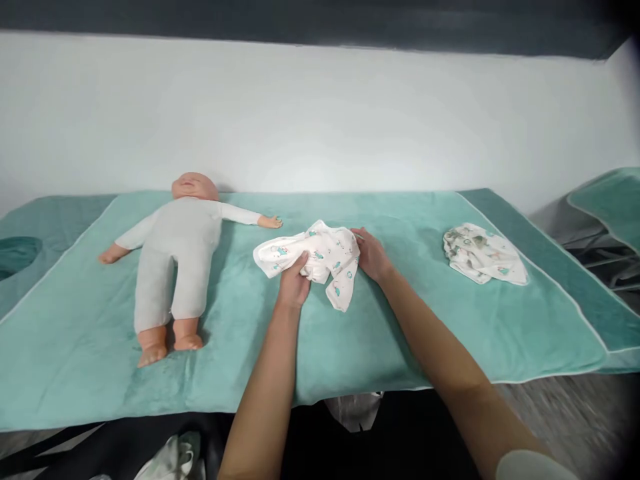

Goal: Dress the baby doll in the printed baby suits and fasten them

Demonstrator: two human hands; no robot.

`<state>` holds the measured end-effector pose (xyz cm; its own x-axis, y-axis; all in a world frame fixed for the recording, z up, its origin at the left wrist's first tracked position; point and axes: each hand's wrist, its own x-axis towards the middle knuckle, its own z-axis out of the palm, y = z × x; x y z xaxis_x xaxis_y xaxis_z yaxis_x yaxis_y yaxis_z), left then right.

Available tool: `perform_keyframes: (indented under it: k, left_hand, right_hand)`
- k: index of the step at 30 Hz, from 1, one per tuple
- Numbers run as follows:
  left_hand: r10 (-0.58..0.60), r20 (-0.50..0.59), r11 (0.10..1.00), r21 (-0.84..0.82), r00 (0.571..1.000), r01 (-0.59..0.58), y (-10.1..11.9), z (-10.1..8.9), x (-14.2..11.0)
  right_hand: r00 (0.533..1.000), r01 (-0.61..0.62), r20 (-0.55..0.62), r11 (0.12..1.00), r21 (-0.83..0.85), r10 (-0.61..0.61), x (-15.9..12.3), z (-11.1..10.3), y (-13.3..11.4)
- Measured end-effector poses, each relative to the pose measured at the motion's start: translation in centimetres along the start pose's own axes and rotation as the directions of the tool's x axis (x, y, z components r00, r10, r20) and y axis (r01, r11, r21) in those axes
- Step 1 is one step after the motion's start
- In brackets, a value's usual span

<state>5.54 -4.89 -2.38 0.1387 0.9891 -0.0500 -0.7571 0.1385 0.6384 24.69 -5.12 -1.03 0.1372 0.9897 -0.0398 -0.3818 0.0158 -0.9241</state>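
Observation:
A small white baby shirt [333,250] with green and red prints is held bunched above the green bed cover, one sleeve hanging down. My left hand [295,280] grips it from below, thumb on top. My right hand [371,255] is at the shirt's right edge, its fingers partly hidden behind the cloth. To the left lies a baby doll [177,233] on its back, with a white cloth body, arms spread and bare feet towards me.
A crumpled printed baby garment [483,253] lies on the right of the green cover [400,333]. Behind the bed rises a white wall [320,120]. Below the front edge are dark items and a patterned cloth [173,460].

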Motion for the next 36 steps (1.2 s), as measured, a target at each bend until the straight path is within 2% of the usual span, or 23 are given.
perform_keyframes:
  k: [2,6,10,12,15,18,22,24,26,31,34,36]
  left_hand:
    - [-0.014,0.000,1.000,0.010,1.000,0.014,0.1,0.0,0.0]
    - [-0.056,0.002,0.998,0.038,0.998,0.056,0.3,0.3,-0.1]
    - [0.056,-0.037,0.998,0.019,0.998,-0.055,0.6,0.1,0.2]
    - [0.093,-0.076,0.996,0.021,0.993,-0.091,0.8,-0.1,0.3]
    - [0.113,-0.093,0.993,0.043,0.989,-0.109,1.0,-0.6,0.0]
    - [0.062,-0.070,0.997,0.054,0.996,-0.058,1.2,-1.2,-0.8]
    - [-0.039,-0.115,0.998,0.044,0.993,0.044,1.5,-1.4,-1.5]
    - [-0.094,-0.092,0.990,0.100,0.991,0.103,1.4,-0.8,-1.4]
    - [-0.138,-0.018,0.965,0.223,0.990,0.139,0.9,0.3,-1.2]
    - [0.003,0.122,0.851,0.521,0.992,-0.067,-1.0,3.4,-0.4]
    - [-0.027,0.128,0.766,0.640,0.991,-0.062,-1.4,5.0,-0.3]
    - [0.013,0.109,0.743,0.664,0.994,-0.083,-1.2,6.3,-0.4]
  right_hand:
    - [0.998,0.038,0.050,0.999,-0.033,-0.037,0.2,-0.3,0.4]
    - [0.995,-0.053,0.082,0.998,0.015,0.052,0.0,-0.6,0.3]
    - [0.997,-0.054,0.066,0.989,0.135,0.046,-0.3,-0.8,-0.2]
    - [0.998,-0.026,0.068,0.992,0.126,0.017,-0.2,-1.1,-0.3]
    - [0.998,0.058,0.000,0.997,0.043,-0.058,0.0,-1.9,-0.6]
    - [0.990,0.133,-0.046,0.991,0.033,-0.131,0.1,-2.7,-1.3]
    - [0.993,0.119,-0.012,0.986,0.114,-0.119,-0.1,-2.8,-2.4]
    - [0.996,0.093,0.004,0.988,0.124,-0.094,-0.3,-2.4,-2.3]
    - [0.997,0.071,0.022,0.991,0.110,-0.074,-0.4,-1.7,-1.8]
    - [0.984,0.044,0.169,0.995,0.091,-0.059,-0.7,-0.8,-1.3]
    - [0.965,0.085,0.243,0.993,0.083,-0.103,-1.2,-1.0,-1.9]
    - [0.954,0.152,0.253,0.986,0.062,-0.163,-1.6,-1.2,-2.4]
